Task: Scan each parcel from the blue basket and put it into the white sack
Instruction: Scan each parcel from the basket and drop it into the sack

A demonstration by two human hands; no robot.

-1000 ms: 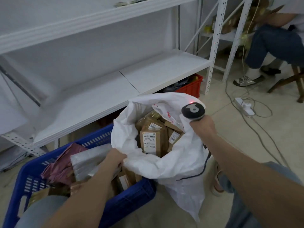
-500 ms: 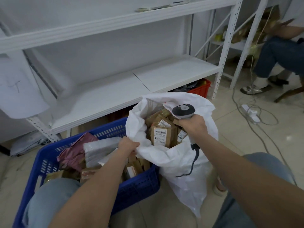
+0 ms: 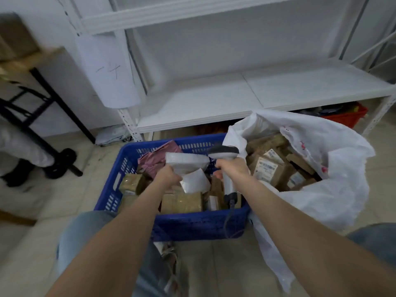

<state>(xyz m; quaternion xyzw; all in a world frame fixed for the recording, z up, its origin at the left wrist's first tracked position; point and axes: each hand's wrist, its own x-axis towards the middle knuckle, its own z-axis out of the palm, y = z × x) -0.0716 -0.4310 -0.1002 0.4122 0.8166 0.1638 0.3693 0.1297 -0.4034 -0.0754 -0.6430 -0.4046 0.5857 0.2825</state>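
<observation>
Plenty remains in your blue basket [image 3: 201,224], the white sack [image 3: 334,202] nearly full; left fingers [image 3: 172,170] grip a white parcel [image 3: 186,162], right fingers [image 3: 220,171] the scanner [image 3: 224,151].

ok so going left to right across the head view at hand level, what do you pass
black wheel → left wall of the blue basket → left hand gripping a white parcel → right hand gripping the scanner → white sack holding brown boxes
</observation>
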